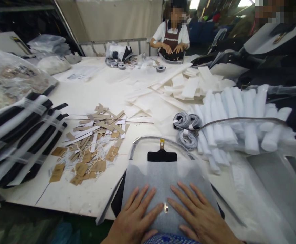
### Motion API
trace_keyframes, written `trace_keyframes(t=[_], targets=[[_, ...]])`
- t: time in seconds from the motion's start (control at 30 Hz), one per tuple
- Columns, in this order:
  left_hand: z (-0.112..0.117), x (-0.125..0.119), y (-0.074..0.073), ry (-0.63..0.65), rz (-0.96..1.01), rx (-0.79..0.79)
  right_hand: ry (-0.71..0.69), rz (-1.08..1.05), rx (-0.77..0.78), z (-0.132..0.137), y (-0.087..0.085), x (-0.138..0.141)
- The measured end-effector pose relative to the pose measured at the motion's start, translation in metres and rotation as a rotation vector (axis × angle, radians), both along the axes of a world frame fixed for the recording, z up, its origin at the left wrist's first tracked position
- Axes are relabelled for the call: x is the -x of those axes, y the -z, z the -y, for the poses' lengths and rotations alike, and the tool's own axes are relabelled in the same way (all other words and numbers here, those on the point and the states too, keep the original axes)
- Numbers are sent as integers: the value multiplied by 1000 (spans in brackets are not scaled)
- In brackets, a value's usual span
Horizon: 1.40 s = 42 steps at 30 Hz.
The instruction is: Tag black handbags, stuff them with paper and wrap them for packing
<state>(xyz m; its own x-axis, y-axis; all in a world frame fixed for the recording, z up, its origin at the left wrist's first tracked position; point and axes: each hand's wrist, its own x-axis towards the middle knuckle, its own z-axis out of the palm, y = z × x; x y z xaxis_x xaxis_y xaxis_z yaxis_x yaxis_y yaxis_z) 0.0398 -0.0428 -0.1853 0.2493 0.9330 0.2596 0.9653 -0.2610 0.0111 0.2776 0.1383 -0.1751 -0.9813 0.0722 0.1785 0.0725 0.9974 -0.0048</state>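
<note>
A handbag (117, 200) lies at the table's front edge, its front covered by a pale grey translucent sheet (160, 174). My left hand (136, 217) rests flat on the left half of the sheet, fingers spread. On the right half lies my right hand (198, 213), also flat with its fingers apart. Between the two thumbs a small gold clasp (166, 207) shows. Above the sheet's top edge stick out a black tab (162, 156) with a gold buckle (162, 143) and a wrapped, curved handle (148, 138). The lower part of the bag is hidden by my hands and a blue patterned cloth.
Brown tags with strings (87, 166) are heaped left of the bag. Black and white wrapped strips (23, 135) lie farther left. To the right are rolled white foam pieces (229, 118) and coiled grey straps (187, 139). Across the table a co-worker (174, 37) handles a black bag.
</note>
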Motion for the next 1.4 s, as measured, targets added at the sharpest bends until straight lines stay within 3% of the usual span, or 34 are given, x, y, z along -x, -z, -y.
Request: trace_keyframes(t=[0.13, 0.23, 0.33, 0.43, 0.67, 0.93, 1.03, 1.27, 1.4], targets=[[-3, 10, 11, 8, 47, -44, -54, -93, 10, -14, 21, -2], [-9, 21, 5, 15, 122, -5, -40, -150, 120, -24, 27, -5], [-25, 32, -16, -15, 204, 66, 21, -97, 235, -35, 15, -3], [-50, 35, -35, -82, 208, 123, 83, -23, 232, -44, -4, 9], [-83, 30, -35, -146, 146, 165, 181, 36, 160, -54, -20, 40], [-91, 45, -64, -106, 418, 151, 117, -30, 390, -67, -52, 53], [-97, 48, -60, -93, 374, 148, 102, 6, 397, -72, -50, 54], [-103, 49, -26, -171, 249, 297, 215, 306, 348, -79, -22, 70], [-102, 49, -19, -128, 242, 324, 230, 374, 281, -80, -17, 78]])
